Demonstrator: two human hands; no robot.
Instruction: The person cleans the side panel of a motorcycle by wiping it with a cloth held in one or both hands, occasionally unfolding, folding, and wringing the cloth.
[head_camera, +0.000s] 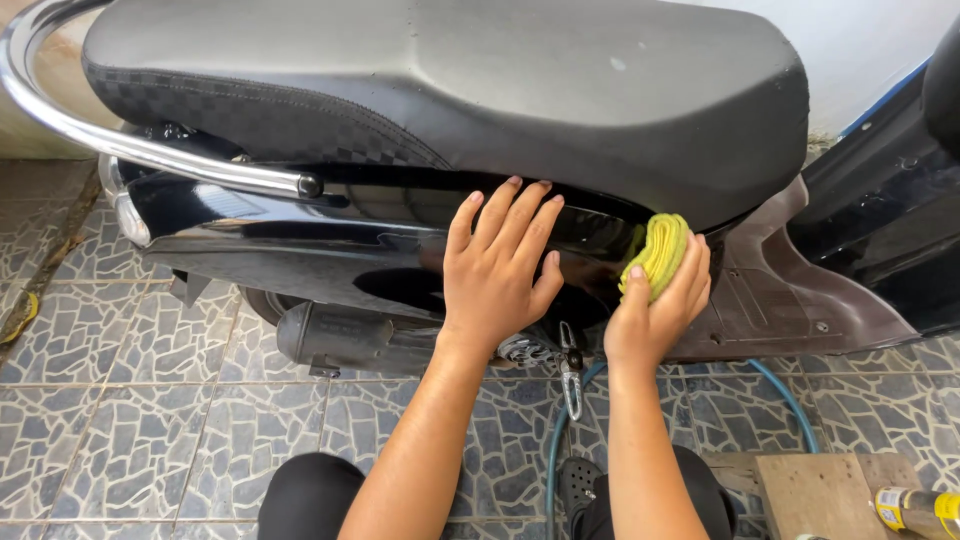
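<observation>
R hand grip wrapped round folded yellow cloth, pressed on glossy black side panel under seat. L hand flat, fingers spread, holding nothing. I'd judge cloth soft, light, squashy; pinch at fold. Panel slick.

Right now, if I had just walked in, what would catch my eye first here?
Most likely the yellow folded cloth, gripped in the right hand and pressed against the glossy black side panel of a scooter, just under the seat. Beside it the left hand lies flat, fingers spread, on the same panel. A chrome grab rail curves round the rear at upper left, and a green hose trails over the patterned floor tiles below.
</observation>
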